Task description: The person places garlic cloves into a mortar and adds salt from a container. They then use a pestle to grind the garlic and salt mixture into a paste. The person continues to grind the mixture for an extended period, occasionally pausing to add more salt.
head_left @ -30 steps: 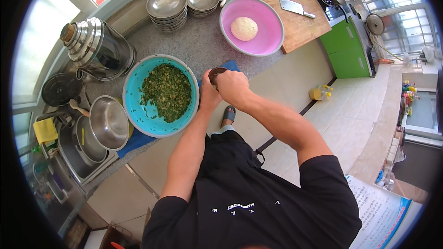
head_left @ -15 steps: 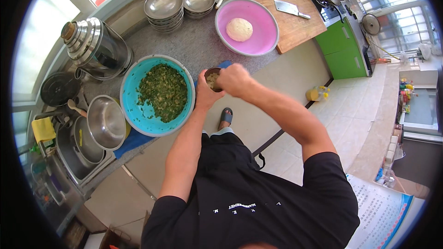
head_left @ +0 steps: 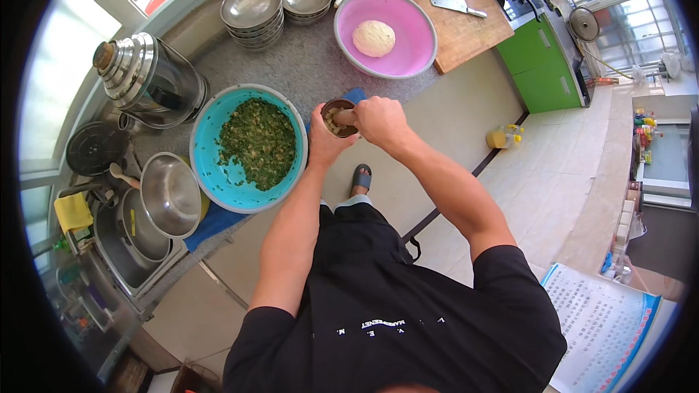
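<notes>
cup sits in left grip, right grip at its rim.

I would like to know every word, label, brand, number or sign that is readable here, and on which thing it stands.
Black top: white lettering across it, upside down in this view; I do not copy its wording.
Printed sheet, lower right: rows of small dark characters and a reddish line along its blue edge, too small to read.
Colourful packages, far right: any print is too small to tell.
</notes>
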{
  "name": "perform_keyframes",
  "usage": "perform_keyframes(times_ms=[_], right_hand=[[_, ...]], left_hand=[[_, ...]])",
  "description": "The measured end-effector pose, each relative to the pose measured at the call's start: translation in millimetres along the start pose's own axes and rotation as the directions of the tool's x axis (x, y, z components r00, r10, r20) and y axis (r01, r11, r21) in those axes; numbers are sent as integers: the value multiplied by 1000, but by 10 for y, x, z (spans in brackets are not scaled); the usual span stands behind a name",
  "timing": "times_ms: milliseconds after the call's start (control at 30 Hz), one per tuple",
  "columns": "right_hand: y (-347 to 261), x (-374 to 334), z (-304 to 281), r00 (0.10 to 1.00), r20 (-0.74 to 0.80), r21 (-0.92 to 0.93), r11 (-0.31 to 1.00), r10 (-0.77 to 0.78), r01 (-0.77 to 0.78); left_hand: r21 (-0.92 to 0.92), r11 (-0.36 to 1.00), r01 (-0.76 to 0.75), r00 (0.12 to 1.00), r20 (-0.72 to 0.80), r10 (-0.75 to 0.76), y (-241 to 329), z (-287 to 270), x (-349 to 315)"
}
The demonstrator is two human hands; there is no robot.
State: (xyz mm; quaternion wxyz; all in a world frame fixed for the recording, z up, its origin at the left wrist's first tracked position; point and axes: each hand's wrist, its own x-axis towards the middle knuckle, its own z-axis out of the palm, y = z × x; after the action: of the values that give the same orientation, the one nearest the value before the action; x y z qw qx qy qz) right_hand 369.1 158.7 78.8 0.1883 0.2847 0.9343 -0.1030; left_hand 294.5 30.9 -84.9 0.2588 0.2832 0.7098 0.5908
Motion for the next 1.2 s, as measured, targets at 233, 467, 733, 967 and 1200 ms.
perform_keyframes(times_ms=[233, 467, 733, 967, 1200], right_hand=[[-47, 53, -60, 904, 94, -365, 830, -418, 422], [-184, 105, 284, 989, 30, -24, 990, -142, 142], [-33, -43, 386, 985, -166, 163, 986, 39, -12], [-92, -34, -44, 962, 11, -338, 904, -273, 260], [-337, 116, 159, 991, 16, -120, 984, -131, 132]], left_hand=[[83, 996, 27, 1000, -7, -26, 62, -34, -22], [67, 998, 7, 999, -42, -4, -76, 33, -47], [41, 999, -29, 999, -19, 30, 11, 0, -19], [110, 994, 24, 1000, -14, -23, 21, -7, -15], [31, 998, 57, 998, -42, -56, -144, 38, 1]])
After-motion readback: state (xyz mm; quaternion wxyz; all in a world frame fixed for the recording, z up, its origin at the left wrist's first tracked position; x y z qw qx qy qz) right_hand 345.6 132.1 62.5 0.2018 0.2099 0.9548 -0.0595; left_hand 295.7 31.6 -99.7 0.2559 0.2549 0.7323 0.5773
